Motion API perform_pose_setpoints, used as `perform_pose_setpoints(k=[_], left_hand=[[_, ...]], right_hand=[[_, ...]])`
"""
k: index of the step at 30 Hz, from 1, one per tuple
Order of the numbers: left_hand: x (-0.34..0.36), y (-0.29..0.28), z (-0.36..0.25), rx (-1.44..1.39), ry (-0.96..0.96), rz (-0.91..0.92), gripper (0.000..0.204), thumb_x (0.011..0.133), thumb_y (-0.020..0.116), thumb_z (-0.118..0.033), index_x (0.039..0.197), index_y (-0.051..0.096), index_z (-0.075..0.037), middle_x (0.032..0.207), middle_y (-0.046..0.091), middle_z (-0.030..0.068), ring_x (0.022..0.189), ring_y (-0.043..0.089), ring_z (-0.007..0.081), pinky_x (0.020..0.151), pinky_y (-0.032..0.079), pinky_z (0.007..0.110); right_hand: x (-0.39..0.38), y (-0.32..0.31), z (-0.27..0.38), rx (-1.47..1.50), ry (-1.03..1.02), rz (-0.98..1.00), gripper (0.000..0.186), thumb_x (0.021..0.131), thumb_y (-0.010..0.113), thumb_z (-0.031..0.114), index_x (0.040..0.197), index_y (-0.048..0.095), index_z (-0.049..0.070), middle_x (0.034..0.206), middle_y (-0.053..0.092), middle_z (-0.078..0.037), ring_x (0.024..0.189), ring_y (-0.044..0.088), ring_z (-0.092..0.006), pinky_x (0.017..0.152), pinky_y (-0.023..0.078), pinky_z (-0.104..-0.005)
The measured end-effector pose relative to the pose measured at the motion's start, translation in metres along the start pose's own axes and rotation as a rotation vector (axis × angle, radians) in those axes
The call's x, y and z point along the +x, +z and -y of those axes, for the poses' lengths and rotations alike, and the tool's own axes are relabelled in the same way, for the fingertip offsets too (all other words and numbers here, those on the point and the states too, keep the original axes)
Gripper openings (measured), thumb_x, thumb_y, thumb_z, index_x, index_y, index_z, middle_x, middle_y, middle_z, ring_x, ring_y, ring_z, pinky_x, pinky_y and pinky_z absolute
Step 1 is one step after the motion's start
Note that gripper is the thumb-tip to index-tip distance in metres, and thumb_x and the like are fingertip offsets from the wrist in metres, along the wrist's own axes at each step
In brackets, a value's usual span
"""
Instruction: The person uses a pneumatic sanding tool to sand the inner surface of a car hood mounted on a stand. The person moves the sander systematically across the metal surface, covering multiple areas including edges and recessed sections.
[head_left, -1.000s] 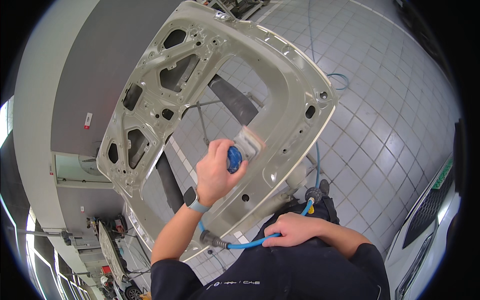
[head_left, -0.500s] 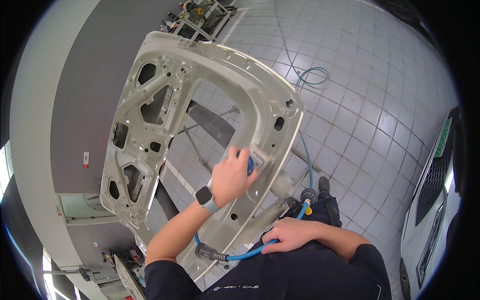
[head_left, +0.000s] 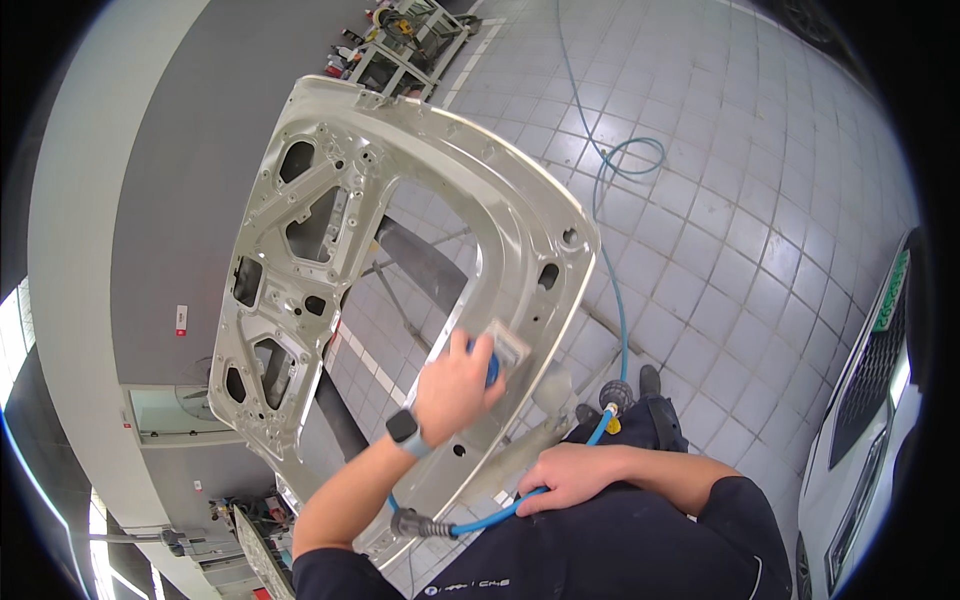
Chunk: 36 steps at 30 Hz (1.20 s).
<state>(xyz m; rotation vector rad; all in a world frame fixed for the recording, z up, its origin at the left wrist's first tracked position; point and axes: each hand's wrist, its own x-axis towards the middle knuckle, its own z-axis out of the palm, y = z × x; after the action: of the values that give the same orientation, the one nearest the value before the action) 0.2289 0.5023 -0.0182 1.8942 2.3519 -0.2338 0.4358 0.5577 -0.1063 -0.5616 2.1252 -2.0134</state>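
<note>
In my left hand [head_left: 455, 388] is a blue-bodied sander [head_left: 492, 368] with a pale rectangular pad [head_left: 509, 345]. My fingers wrap over its body, and the pad lies against the near right rim of a greyish-beige car tailgate panel [head_left: 510, 205]. The pad's underside is hidden. My closed right hand [head_left: 568, 476] grips a blue hose [head_left: 488, 522] at my waist. From there the hose runs to a dark ribbed fitting [head_left: 420, 523] beside my left forearm and passes behind that arm; its join with the sander is hidden.
A stand with dark padded bars [head_left: 425, 255] supports the panel. Another dark fitting [head_left: 616, 397] hangs by my leg, its thinner hose [head_left: 635, 152] looping across the tiled floor. A white car [head_left: 862, 470] stands at right, a tool cart [head_left: 408, 50] at the far end, a grey wall [head_left: 185, 210] at left.
My view has shifted, so the panel appears slightly lower. The sander stays on about the same stretch of rim; its pad, blurred before, looks sharper. My right hand keeps its hold on the hose.
</note>
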Motion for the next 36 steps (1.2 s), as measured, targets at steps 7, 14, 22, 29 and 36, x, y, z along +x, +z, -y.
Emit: perform_pose_setpoints(k=[7, 14, 22, 29, 36], left_hand=[[0.020, 0.009, 0.001, -0.057, 0.033, -0.068, 0.044, 0.089, 0.075, -0.033, 0.120, 0.059, -0.007, 0.109, 0.059, 0.0166, 0.074, 0.071, 0.0344, 0.059, 0.059, 0.044], [0.124, -0.011, 0.010, -0.142, 0.121, -0.193, 0.040, 0.088, 0.074, -0.031, 0.116, 0.059, -0.007, 0.106, 0.059, 0.0196, 0.074, 0.071, 0.0395, 0.062, 0.059, 0.049], [0.227, -0.039, 0.045, -0.008, -0.054, -0.230, 0.041, 0.087, 0.074, -0.034, 0.114, 0.059, -0.007, 0.107, 0.062, 0.0227, 0.074, 0.072, 0.0417, 0.064, 0.059, 0.050], [0.275, -0.058, 0.065, -0.010, -0.382, -0.154, 0.045, 0.086, 0.073, -0.036, 0.118, 0.061, -0.007, 0.104, 0.064, 0.0237, 0.076, 0.071, 0.0452, 0.068, 0.059, 0.053], [0.263, -0.066, 0.006, -0.064, -0.643, -0.145, 0.047, 0.086, 0.075, -0.037, 0.117, 0.060, -0.005, 0.105, 0.061, 0.0242, 0.074, 0.070, 0.0446, 0.063, 0.059, 0.052]], right_hand=[[0.014, -0.024, 0.001, 0.010, 0.005, 0.110, 0.044, 0.102, 0.065, 0.045, 0.093, 0.076, 0.004, 0.081, 0.072, -0.020, 0.076, 0.068, -0.0389, 0.070, 0.052, -0.0478], [0.014, -0.044, 0.012, 0.006, 0.134, -0.003, 0.044, 0.104, 0.063, 0.047, 0.094, 0.075, 0.006, 0.074, 0.069, -0.017, 0.068, 0.065, -0.0364, 0.065, 0.050, -0.0450], [-0.009, -0.100, 0.014, 0.046, 0.101, -0.146, 0.042, 0.104, 0.064, 0.045, 0.097, 0.073, 0.004, 0.070, 0.066, -0.018, 0.065, 0.065, -0.0383, 0.062, 0.048, -0.0463], [-0.087, -0.234, 0.007, 0.026, 0.123, -0.023, 0.044, 0.103, 0.065, 0.048, 0.093, 0.071, 0.005, 0.070, 0.066, -0.019, 0.065, 0.064, -0.0387, 0.062, 0.049, -0.0458], [-0.146, -0.367, 0.013, -0.157, 0.142, 0.226, 0.049, 0.101, 0.063, 0.053, 0.095, 0.074, 0.006, 0.069, 0.067, -0.018, 0.071, 0.068, -0.0402, 0.065, 0.052, -0.0472]])
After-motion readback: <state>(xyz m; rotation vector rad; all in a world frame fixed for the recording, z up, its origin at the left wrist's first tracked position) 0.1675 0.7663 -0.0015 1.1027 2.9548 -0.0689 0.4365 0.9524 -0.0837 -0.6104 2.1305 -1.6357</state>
